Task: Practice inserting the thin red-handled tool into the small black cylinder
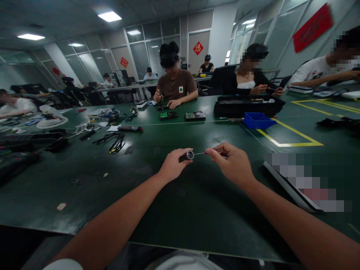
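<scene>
My left hand (173, 164) is closed round a small dark cylinder with a silver round end (190, 155), held just above the green table (174, 210). My right hand (232, 161) pinches a thin metal rod (199, 153) whose tip meets that silver end. Both hands hover near the table's middle, a few centimetres apart.
A blue bin (257, 120) and a long black case (247, 105) sit beyond my right hand, inside yellow floor-tape lines. Circuit boards (195, 116), cables (115, 141) and a pen-like tool (129, 128) lie farther back. A flat device (289, 187) rests at right. Other people work across the table.
</scene>
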Motion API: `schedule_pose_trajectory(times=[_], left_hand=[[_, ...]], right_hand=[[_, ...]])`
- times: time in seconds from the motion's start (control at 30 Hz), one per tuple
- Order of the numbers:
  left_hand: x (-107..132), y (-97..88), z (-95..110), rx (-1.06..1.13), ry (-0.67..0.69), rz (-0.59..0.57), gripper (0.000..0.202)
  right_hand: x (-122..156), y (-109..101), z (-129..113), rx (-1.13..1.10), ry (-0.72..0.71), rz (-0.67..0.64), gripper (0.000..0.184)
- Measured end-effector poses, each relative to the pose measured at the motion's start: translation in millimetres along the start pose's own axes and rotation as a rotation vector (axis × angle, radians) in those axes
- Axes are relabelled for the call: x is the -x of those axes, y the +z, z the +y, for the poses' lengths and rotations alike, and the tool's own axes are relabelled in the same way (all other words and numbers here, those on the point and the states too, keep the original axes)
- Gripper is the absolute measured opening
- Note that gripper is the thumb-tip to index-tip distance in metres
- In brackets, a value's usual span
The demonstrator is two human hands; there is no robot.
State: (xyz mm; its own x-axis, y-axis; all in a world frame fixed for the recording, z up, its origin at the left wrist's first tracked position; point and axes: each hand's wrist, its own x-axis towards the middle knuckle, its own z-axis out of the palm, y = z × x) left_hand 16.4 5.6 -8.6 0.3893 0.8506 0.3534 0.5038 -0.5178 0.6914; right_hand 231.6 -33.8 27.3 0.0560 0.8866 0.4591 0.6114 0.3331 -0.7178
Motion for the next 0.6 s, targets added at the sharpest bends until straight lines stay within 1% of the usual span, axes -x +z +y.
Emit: schedule_pose_trajectory(times=[0.17,0.3,0.43,0.5,0.6], left_hand=[[0.6,0.4,-3.1,0.015,0.015,-0.002,0.042],[1.0,-0.1,-3.2,0.016,0.023,0.010,0.041],[1.0,-0.1,-2.9,0.004,0.016,0.011,0.041],[1.1,0.0,-2.8,0.005,0.022,0.010,0.041],[1.2,0.0,-2.3,0.011,0.028,0.008,0.041]], right_hand=[[0.8,-0.7,2.4,-0.048,-0.048,-0.046,0.028],[0.7,-1.1,5.2,-0.059,-0.136,-0.099,0.021],[1.4,-2.1,4.8,-0.075,-0.176,-0.143,0.017],[1.8,-2.7,3.2,-0.075,-0.171,-0.154,0.019],[1.5,-3.0,0.8,-0.056,-0.124,-0.154,0.032]])
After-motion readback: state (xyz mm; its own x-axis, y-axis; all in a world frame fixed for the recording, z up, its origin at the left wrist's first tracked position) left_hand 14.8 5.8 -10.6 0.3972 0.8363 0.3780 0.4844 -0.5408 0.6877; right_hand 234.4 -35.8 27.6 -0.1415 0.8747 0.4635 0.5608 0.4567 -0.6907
